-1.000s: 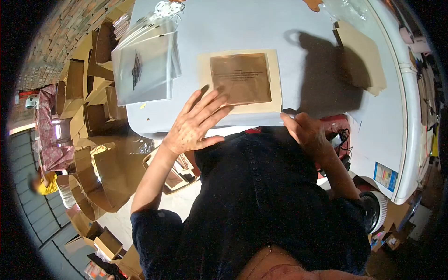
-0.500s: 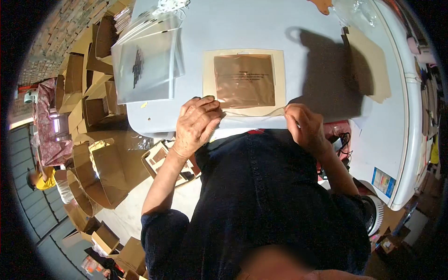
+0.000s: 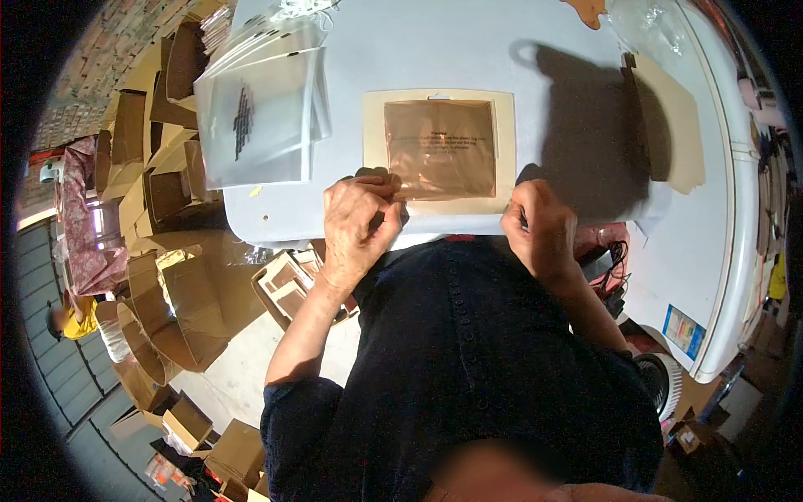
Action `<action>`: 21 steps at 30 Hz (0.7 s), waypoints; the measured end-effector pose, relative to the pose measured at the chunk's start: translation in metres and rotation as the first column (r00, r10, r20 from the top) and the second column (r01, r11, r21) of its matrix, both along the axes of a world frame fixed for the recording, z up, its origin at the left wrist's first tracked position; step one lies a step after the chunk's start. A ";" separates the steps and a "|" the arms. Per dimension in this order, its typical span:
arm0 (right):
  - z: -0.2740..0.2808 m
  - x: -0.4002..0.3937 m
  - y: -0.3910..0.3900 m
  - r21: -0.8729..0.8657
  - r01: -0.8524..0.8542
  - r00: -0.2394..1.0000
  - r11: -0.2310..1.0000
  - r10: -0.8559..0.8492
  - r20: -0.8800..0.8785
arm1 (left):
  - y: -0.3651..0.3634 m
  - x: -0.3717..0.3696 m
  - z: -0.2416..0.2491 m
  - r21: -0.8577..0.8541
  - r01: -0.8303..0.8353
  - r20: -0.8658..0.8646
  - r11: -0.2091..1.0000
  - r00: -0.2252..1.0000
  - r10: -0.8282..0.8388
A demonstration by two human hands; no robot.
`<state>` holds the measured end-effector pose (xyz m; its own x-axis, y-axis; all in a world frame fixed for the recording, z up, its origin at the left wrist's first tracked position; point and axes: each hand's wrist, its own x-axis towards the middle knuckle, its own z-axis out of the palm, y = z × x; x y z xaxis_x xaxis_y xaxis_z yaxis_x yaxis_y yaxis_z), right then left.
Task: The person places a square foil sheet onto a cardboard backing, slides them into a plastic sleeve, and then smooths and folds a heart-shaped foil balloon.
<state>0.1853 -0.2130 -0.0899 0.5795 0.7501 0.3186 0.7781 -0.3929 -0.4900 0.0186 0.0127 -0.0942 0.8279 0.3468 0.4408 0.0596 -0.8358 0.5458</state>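
Both hands have shifted slightly since the earlier frame, and the wrinkled film between them now looks flatter. Left hand [image 3: 355,222] and right hand [image 3: 539,230] are at the near corners of a cream card [image 3: 374,142], flat on the pale table [image 3: 401,50]. Fingers curl toward thumbs; whether either pinches the film, I cannot tell. The step in hand appears to be handling the near edge; a next move would call for even tension, keeping the card square. On the card, a glossy, coppery-brown square [image 3: 439,167] bears dark print and soft creases. Smooth, clear bags [image 3: 276,159] overlap at left; matte tan sheets [image 3: 686,159] lie at right, partly shadowed.
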 end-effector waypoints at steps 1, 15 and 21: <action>0.001 -0.001 0.002 -0.032 0.015 1.000 0.999 -0.015 0.001 | -0.001 0.001 0.000 0.002 -0.010 -0.012 1.000 1.000 0.011; -0.008 -0.005 0.011 -0.220 0.181 0.984 0.959 -0.176 0.042 | -0.001 0.008 -0.012 0.095 -0.100 -0.120 0.990 0.987 0.111; -0.008 -0.005 0.014 -0.286 0.216 0.976 0.934 -0.213 0.041 | -0.009 0.006 -0.009 0.128 -0.116 -0.031 0.985 0.992 0.121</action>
